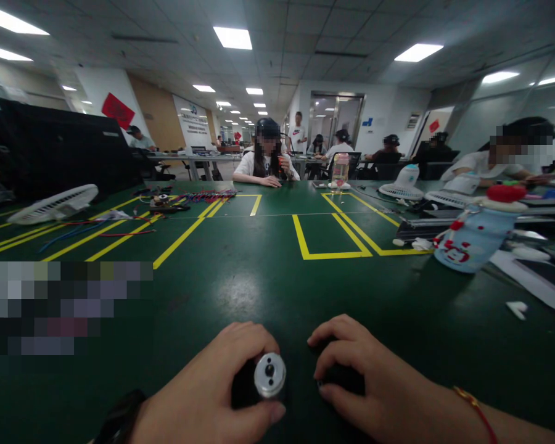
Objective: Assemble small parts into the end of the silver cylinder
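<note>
My left hand (pixel 219 376) is wrapped around a small silver motor (pixel 271 383), a metal cylinder standing with its round end up. That end has a dark centre and two small dark holes. Across a narrow gap to the right, my right hand (pixel 367 364) is closed in a pinch low over the green table (pixel 277 290). Thumb and index finger meet at a tiny dark piece too small to name, and another finger stretches forward. The two hands do not touch each other.
A light blue bottle (pixel 474 237) with a red lid stands at right, near a small white piece (pixel 517 309). Wires (pixel 106 228) and a white fan (pixel 55 205) lie at left. Yellow tape (pixel 337 254) marks the table. A person (pixel 266 154) sits opposite.
</note>
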`<state>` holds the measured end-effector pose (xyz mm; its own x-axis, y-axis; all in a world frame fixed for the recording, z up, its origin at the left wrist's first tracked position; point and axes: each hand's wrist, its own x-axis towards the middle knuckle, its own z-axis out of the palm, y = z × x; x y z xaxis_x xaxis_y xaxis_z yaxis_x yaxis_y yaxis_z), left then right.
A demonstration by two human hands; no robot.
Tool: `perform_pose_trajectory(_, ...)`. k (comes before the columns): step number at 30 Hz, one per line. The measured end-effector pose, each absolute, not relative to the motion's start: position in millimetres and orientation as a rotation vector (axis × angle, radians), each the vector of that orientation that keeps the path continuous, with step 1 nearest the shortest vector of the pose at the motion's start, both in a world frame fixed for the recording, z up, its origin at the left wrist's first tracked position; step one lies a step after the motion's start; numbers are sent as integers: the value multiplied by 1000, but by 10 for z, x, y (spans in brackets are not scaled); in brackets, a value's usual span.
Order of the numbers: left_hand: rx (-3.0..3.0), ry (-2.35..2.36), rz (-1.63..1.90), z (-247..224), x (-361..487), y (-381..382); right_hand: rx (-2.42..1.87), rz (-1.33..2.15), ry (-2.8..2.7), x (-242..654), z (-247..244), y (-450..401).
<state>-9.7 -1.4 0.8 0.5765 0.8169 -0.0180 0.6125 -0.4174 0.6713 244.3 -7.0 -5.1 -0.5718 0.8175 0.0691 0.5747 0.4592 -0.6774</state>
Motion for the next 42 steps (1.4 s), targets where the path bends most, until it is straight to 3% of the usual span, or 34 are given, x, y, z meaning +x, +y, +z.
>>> perform_pose_trajectory(20,2059,971,443,-8,-210,100,-1117,1016,-2395,2543,37,43)
perform_pose_trajectory(28,2080,1013,522,-2,-123,74,-1095,933,-2296,2496,-6,52)
perform_pose_trajectory(42,2090,1043,531,-69,-118,67,-928,716,-2373,2019,433,123)
